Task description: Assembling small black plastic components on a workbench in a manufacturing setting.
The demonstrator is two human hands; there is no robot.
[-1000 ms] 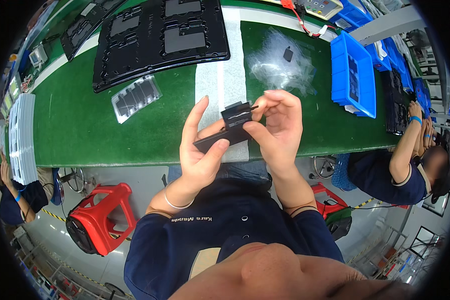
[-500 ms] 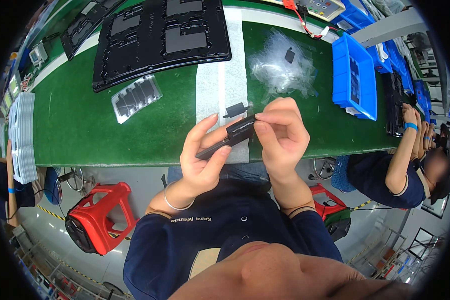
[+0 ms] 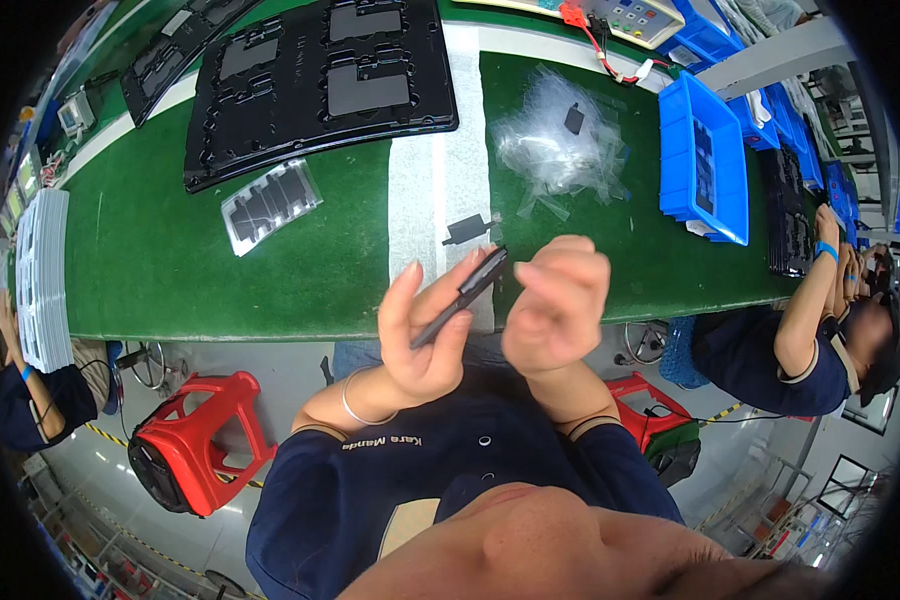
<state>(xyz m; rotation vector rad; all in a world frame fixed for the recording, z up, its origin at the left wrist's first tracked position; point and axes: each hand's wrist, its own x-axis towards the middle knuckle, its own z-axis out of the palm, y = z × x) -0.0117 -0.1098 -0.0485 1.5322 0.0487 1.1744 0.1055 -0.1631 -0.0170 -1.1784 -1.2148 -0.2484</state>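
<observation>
Near edge of bench, mid: both hands raised just off the green-topped workbench [image 3: 170,270], over its near edge by the pale centre strip.
Left hand [image 3: 425,335]: holds the thin flat black plastic part [image 3: 462,295] betw. thumb and fingers; part tilted, lower end in the palm, upper end up toward the right hand. Grip closed on part.
Right hand [image 3: 555,305]: fingers curled in loosely, fingertips at the part's upper end; whether they pinch it or only touch, can't tell.
Part location: in the air above near edge of bench, not resting on it.
Small black piece [image 3: 467,229]: lies on the pale strip, just beyond the hands, apart from them.
Clear plastic bags [image 3: 560,145]: heap w/ a small dark bit on top, right of strip, toward far edge.
Black moulded tray [image 3: 320,85]: large, recessed, far-left part of bench.
Clear blister sheet of dark parts [image 3: 270,203]: left of strip, just near side of tray.
Blue plastic bin [image 3: 710,160]: right end of bench.
Red plastic stool [image 3: 195,455]: on floor, below near edge, left.
Co-worker: forearm [image 3: 805,310] at right end of bench; another sleeve at far left, low.
</observation>
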